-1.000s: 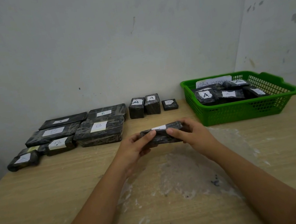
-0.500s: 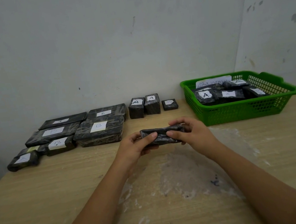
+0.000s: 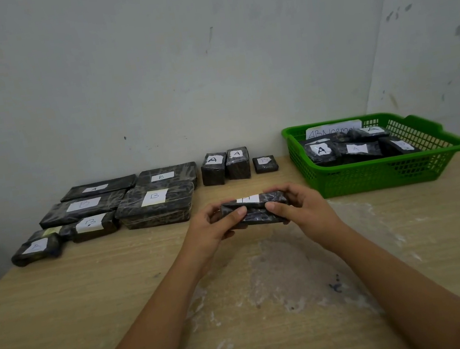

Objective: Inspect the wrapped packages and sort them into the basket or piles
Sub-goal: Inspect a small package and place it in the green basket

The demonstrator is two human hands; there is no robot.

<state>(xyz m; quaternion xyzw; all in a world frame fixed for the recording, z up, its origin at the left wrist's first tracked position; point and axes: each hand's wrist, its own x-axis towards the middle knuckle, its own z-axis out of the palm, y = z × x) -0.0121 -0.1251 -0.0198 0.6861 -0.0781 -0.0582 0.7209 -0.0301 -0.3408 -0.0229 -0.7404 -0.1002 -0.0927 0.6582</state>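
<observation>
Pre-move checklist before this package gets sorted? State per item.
1. Package held at both ends, left hand and right hand: ok.
2. Package off the table: ok.
3. Its label readable: cannot tell, seen edge-on.
4. Wrap intact: cannot tell.
5. Basket has room: ok.
6. Basket tag reads "ABNormal": ok.

Both hands [image 3: 213, 227] [image 3: 302, 208] grip black package [image 3: 255, 211]; green basket [image 3: 372, 174] right.
</observation>
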